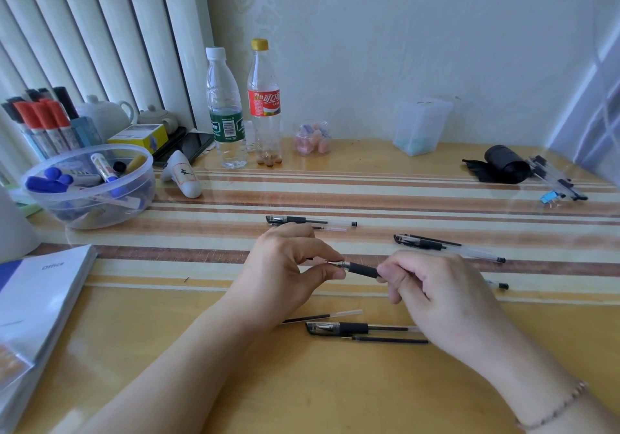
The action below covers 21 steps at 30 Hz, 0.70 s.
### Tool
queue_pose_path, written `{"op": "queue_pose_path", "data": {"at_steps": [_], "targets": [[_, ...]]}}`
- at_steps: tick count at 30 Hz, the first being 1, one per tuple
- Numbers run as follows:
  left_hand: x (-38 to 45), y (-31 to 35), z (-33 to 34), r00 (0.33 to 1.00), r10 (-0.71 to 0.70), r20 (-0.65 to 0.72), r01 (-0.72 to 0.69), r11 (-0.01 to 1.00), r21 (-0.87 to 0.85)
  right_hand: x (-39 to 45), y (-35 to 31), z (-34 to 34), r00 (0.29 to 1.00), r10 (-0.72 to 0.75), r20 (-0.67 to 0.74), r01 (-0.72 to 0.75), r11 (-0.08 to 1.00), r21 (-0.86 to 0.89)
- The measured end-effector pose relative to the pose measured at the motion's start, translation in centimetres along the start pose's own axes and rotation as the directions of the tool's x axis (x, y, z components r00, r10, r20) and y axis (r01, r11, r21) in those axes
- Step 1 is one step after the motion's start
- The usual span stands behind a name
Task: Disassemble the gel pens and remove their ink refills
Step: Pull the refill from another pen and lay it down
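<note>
A gel pen (360, 269) with a black rubber grip is held level above the desk, between both hands. My left hand (285, 265) pinches its metal tip with thumb and forefinger. My right hand (436, 286) grips its barrel, whose rear end (500, 286) sticks out past the hand. Below the hands lie a capped pen (339, 328), a loose refill (389, 340) and a clear barrel (322, 317). Another capped pen with a refill beside it (312, 221) lies beyond my left hand. Two pens (446, 247) lie beyond my right hand.
A clear bowl of markers (90, 188) and a paper stack (37, 299) sit at the left. Two bottles (228, 111) (265, 104), a small jar (312, 138) and a plastic tub (421, 124) line the back. A black roll (503, 165) and more pens (557, 181) lie far right.
</note>
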<state>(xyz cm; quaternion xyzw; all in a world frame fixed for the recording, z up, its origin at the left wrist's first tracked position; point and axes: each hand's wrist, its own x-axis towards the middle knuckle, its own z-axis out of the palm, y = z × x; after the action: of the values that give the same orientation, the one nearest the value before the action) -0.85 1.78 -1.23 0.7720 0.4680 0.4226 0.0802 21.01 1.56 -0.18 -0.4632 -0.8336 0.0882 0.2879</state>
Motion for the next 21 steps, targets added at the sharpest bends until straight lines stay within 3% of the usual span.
{"op": "queue_pose_path", "data": {"at_steps": [4, 14, 18, 21], "targets": [[0.04, -0.16, 0.0, 1.0, -0.015, 0.008, 0.015, 1.0, 0.014, -0.06, -0.19, -0.09, 0.999, 0.028, 0.034, -0.032, 0.995, 0.099], [0.1, -0.11, 0.12, 1.0, -0.013, 0.009, 0.012, 1.0, 0.016, -0.14, -0.14, 0.05, 0.999, 0.035, 0.013, -0.034, 0.999, -0.035], [0.12, 0.06, 0.06, 1.0, 0.014, 0.011, -0.014, 0.999, 0.03, -0.22, -0.21, -0.16, 0.999, 0.032, -0.01, -0.031, 0.999, 0.045], [0.11, -0.08, -0.04, 1.0, 0.017, 0.008, -0.018, 0.999, 0.044, -0.25, -0.2, -0.11, 1.0, 0.011, -0.007, -0.011, 1.0, -0.023]]}}
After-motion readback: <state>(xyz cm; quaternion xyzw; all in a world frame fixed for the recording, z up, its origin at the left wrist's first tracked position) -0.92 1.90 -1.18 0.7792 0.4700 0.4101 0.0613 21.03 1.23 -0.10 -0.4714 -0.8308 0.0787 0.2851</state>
